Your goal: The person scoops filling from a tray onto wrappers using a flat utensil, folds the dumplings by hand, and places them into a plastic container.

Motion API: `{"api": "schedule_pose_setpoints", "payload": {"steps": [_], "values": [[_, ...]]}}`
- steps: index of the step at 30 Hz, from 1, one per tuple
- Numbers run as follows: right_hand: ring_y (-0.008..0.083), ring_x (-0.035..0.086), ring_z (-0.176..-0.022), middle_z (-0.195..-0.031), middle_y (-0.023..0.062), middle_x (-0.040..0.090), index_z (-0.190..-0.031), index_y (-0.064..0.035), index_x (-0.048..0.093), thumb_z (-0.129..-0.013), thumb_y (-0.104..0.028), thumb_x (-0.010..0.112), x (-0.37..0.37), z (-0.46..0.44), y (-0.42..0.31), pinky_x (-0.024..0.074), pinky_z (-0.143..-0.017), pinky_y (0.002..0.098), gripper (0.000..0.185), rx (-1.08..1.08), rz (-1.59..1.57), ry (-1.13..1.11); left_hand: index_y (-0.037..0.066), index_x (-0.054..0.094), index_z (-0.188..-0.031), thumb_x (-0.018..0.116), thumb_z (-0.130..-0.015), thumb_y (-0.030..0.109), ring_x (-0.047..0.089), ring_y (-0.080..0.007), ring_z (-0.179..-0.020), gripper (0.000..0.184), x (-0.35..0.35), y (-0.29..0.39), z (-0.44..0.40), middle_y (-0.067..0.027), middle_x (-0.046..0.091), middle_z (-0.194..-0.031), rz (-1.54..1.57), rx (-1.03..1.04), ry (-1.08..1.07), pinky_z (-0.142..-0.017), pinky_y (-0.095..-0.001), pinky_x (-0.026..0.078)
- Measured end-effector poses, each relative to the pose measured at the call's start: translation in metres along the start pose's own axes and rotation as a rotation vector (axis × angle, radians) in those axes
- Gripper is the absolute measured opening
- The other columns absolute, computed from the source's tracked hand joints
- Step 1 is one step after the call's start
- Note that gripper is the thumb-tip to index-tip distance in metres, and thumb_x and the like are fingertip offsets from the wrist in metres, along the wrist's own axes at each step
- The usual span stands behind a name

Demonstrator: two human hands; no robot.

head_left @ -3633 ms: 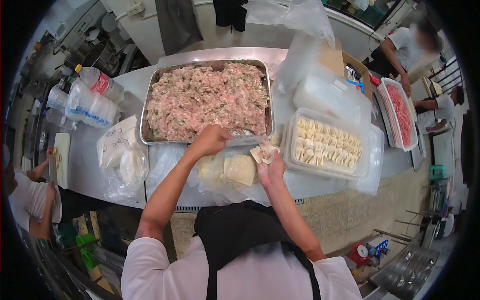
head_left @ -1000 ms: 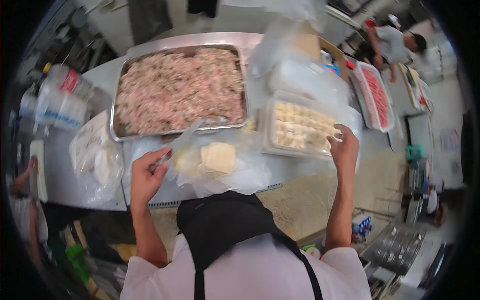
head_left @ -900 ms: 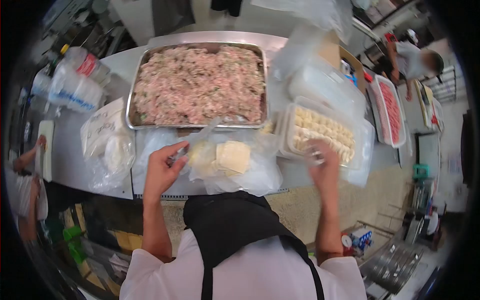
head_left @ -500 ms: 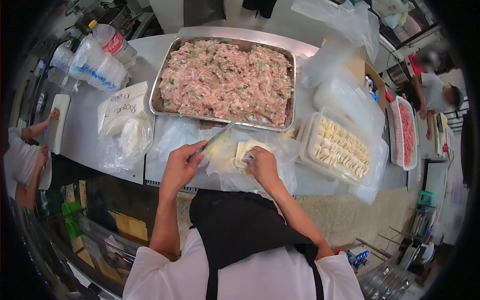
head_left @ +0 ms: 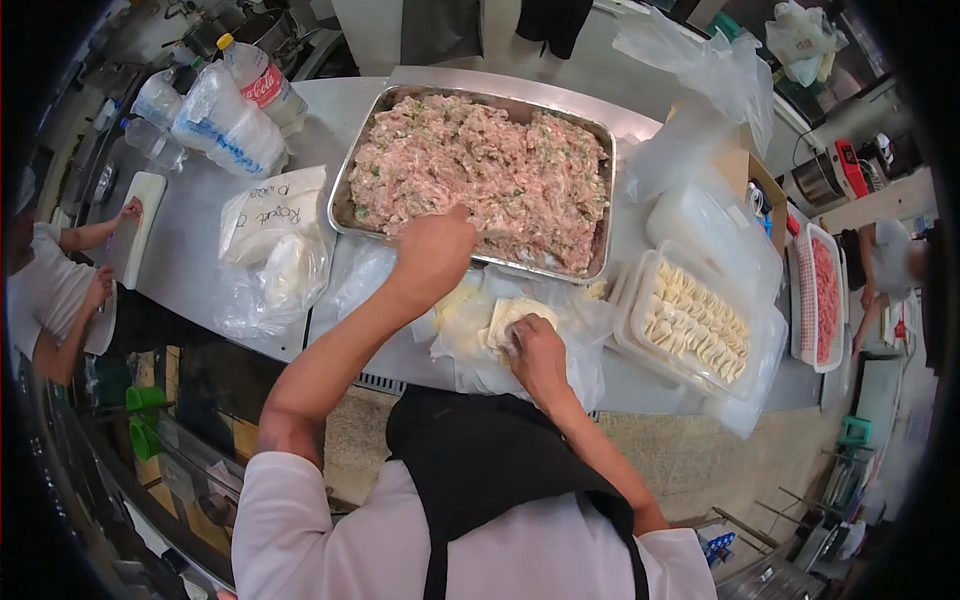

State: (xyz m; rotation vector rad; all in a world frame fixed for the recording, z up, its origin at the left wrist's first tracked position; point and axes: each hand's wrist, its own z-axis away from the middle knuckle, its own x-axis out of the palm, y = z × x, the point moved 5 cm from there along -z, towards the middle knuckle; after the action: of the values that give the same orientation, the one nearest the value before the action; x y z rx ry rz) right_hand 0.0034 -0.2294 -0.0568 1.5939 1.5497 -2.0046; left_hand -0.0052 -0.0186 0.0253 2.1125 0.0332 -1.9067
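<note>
While the right fingers [head_left: 515, 341] bend partly closed over a stack of pale dough wrappers [head_left: 511, 313] and touch the top of it, whether they pinch a single sheet cannot be told. The left hand [head_left: 437, 250] reaches over the near rim of a large metal tray [head_left: 540, 271], its fingers curled inward and turned from view; the back of the hand hides what, if anything, they hold. That hand is against or just above the minced meat [head_left: 500, 170], pink and flecked with green, which fills the tray. The wrappers lie on crumpled clear plastic [head_left: 585, 345] between the tray and the black apron [head_left: 500, 445].

To the right of the wrappers, a clear container [head_left: 641, 296] holds rows of folded dumplings [head_left: 697, 325], with a translucent lid [head_left: 715, 228] just behind it. On the other side, a plastic bag [head_left: 255, 240] with handwriting rests on the metal counter [head_left: 190, 275], and behind it stand a soda bottle [head_left: 265, 88] and a bundle wrapped in plastic [head_left: 230, 125].

Farther right, a white basket [head_left: 831, 363] carries more pink meat [head_left: 825, 290]. At the far left, another person's hand [head_left: 130, 208] rests on a white board [head_left: 147, 222]; at the far right, a second person in a pale shirt [head_left: 892, 255] leans in beyond the basket.
</note>
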Motion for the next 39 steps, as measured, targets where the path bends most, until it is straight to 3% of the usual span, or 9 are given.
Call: {"api": "schedule_pose_setpoints", "payload": {"steps": [5,11,13,16,21,28,30,33,39], "values": [[0.035,0.06,-0.088,-0.09,0.0135,0.06,-0.089,-0.0008,0.065,-0.07,0.005,0.063,0.004,0.001,0.006,0.0518,-0.072,0.0447,0.02,-0.048,-0.043,0.02,-0.004,0.065,-0.075,0.058,-0.076,0.007,0.068,-0.0397,-0.077,0.013,0.001,0.01,-0.005,-0.0225,0.066,-0.081,0.042,0.189,-0.022,-0.072,-0.0508,0.053],[0.0355,0.062,-0.086,-0.09,0.0133,0.062,-0.087,-0.002,0.064,-0.071,0.002,0.067,0.007,0.001,0.008,0.0522,-0.073,0.0444,0.017,-0.032,0.035,0.019,-0.001,0.066,-0.075,0.056,-0.079,0.007,0.068,-0.0402,-0.081,0.013,0.012,0.002,-0.018,-0.0227,0.067,-0.079,-0.021,0.004,-0.091,-0.072,-0.0515,0.053],[0.0365,0.061,-0.086,-0.09,0.0138,0.061,-0.088,-0.0017,0.063,-0.072,0.002,0.067,0.006,0.0,0.01,0.052,-0.074,0.0434,0.016,-0.041,0.012,0.033,-0.001,0.068,-0.076,0.058,-0.078,0.006,0.068,-0.0403,-0.081,0.012,0.014,0.009,-0.015,-0.0231,0.068,-0.079,0.05,0.219,-0.105,-0.072,-0.0511,0.054],[0.0378,0.06,-0.087,-0.092,0.0155,0.06,-0.089,-0.0002,0.061,-0.076,0.002,0.065,0.002,0.002,0.018,0.0513,-0.075,0.0428,0.013,-0.006,-0.119,0.015,0.0,0.068,-0.076,0.061,-0.074,0.006,0.068,-0.0407,-0.08,0.011,-0.008,-0.008,-0.027,-0.0221,0.067,-0.077,0.035,0.014,-0.222,-0.073,-0.0509,0.054],[0.0356,0.061,-0.088,-0.096,0.0171,0.06,-0.092,0.0016,0.058,-0.084,0.002,0.062,-0.027,-0.004,0.024,0.0506,-0.078,0.0397,0.009,0.052,-0.335,0.007,0.0,0.07,-0.074,0.059,-0.074,0.003,0.068,-0.0412,-0.077,0.011,0.037,-0.012,-0.023,-0.0229,0.068,-0.079,0.034,0.141,-0.111,-0.069,-0.05,0.055],[0.0184,0.06,-0.099,-0.109,0.0079,0.064,-0.11,-0.0004,0.059,-0.1,-0.014,0.057,-0.054,0.006,0.048,0.0482,-0.091,0.0332,0.017,0.392,-1.021,0.015,0.004,0.074,-0.088,0.063,-0.075,0.002,0.063,-0.0242,-0.06,0.018,0.039,-0.044,-0.035,-0.0171,0.066,-0.074,0.665,0.085,-0.436,-0.06,-0.0374,0.051],[0.0172,0.059,-0.102,-0.113,0.0078,0.064,-0.116,-0.0002,0.059,-0.102,-0.018,0.055,-0.058,0.012,0.052,0.0477,-0.093,0.0325,0.022,0.528,-1.194,0.022,0.006,0.077,-0.1,0.067,-0.078,0.003,0.055,-0.0141,-0.052,0.024,0.03,-0.038,-0.023,-0.0106,0.065,-0.068,0.793,0.188,-0.271,-0.052,-0.0326,0.046],[0.0159,0.061,-0.101,-0.113,0.0059,0.062,-0.124,-0.0021,0.055,-0.103,-0.025,0.054,-0.061,0.016,0.054,0.0499,-0.087,0.0274,0.031,0.511,-1.371,0.072,0.005,0.075,-0.112,0.067,-0.089,0.007,0.05,-0.005,-0.052,0.024,0.018,-0.018,0.007,0.001,0.066,-0.077,1.131,-0.127,-0.466,-0.045,-0.0252,0.04],[0.0308,0.053,-0.128,-0.131,0.0123,0.057,-0.137,-0.0026,0.046,-0.105,-0.034,0.047,-0.054,0.0,0.031,0.0383,-0.114,0.0498,0.045,0.545,-2.145,0.192,0.004,0.072,-0.119,0.065,-0.091,0.003,0.052,-0.0066,-0.061,0.029,0.019,0.034,0.051,-0.0005,0.059,-0.085,1.447,-0.168,-0.247,-0.052,-0.0231,0.042]]}}
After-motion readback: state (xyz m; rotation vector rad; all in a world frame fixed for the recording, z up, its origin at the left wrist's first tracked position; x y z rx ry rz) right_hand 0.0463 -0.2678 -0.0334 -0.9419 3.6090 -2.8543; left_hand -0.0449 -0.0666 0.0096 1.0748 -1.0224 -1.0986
